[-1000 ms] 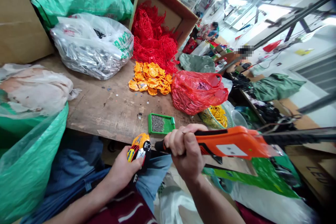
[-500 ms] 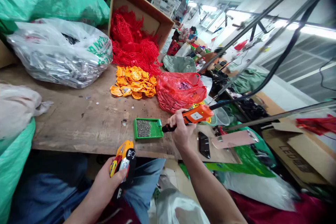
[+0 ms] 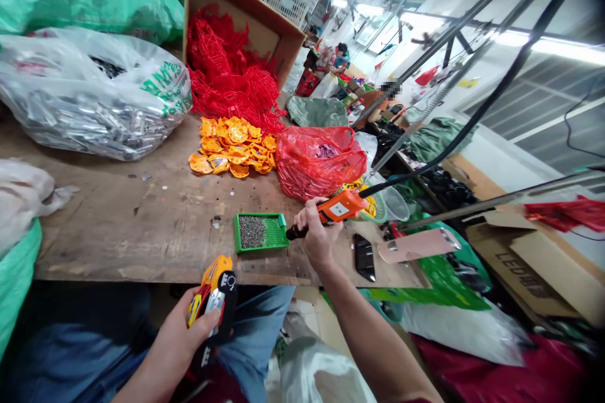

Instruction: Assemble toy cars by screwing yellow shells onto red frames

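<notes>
My left hand [image 3: 182, 324] is closed around an orange, black and silver toy-like plastic part [image 3: 219, 269] with yellow and red bits; its exact kind I cannot tell. It is held over my lap, just off the bench's front edge. My right hand [image 3: 317, 238] grips an orange electric screwdriver [image 3: 344, 206] with a black cable running up to the right. The tool's dark tip end points left, at the right side of a small green tray [image 3: 275, 233]. Small grey screws [image 3: 252, 230] fill that tray's left half.
On the wooden bench [image 3: 142, 220] lie a pile of orange plastic parts [image 3: 236, 145], a red bag [image 3: 316, 160] and a black phone-like object [image 3: 363, 257]. A clear bag of silver parts [image 3: 108, 119] stands left. Red netting-like pieces [image 3: 227, 69] spill from a box [image 3: 265, 3]. Metal bars [image 3: 454, 31] slant overhead.
The whole view has shifted, so the bench and its things appear slightly further left. Both hands keep hold of the same things, and the screwdriver's tip end stays beside the tray.
</notes>
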The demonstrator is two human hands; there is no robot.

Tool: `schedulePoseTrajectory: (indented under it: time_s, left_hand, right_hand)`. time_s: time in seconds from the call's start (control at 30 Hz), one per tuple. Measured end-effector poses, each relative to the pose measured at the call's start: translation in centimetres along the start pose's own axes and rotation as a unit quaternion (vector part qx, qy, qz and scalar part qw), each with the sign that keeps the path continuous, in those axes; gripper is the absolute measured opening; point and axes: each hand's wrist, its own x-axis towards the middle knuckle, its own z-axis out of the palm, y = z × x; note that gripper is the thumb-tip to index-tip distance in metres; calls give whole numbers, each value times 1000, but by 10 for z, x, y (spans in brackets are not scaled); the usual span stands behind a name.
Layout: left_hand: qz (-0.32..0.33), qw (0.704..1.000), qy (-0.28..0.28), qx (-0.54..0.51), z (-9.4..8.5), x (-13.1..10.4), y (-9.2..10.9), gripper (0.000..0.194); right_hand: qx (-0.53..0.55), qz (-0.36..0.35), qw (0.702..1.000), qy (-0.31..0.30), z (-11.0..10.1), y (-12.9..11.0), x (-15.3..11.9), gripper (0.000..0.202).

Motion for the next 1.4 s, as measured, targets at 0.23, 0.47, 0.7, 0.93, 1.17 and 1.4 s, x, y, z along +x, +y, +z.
schedulePoseTrajectory:
  time_s: [0.23,0.47,0.7,0.93,1.17,1.4]
  left_hand:
    - [0,1000,-1,-1,-2,2,-3,58]
    - [-11,1000,6,-20,1,-2,4,58]
    - [-15,1000,-11,-2,-3,0,1,57]
    - [-15,1000,-22,-6,-5,-1,1,59]
    - [-12,999,-27,-10,-4,-4,5,58]
    - [0,999,-44,-16,-6,-7,5,53]
  right_hand:
    - [-8,15,1000,0,0,-1,-2,32]
    - [-12,24,1000,6,-1,3,-2,31]
    - [-9,25,1000,8,-1,3,-2,30]
    - [0,14,1000,10,1,-2,-2,28]
    - [6,3,1000,-3,0,-14,-2,26]
    - [48,33,997,-51,7,-46,-20,26]
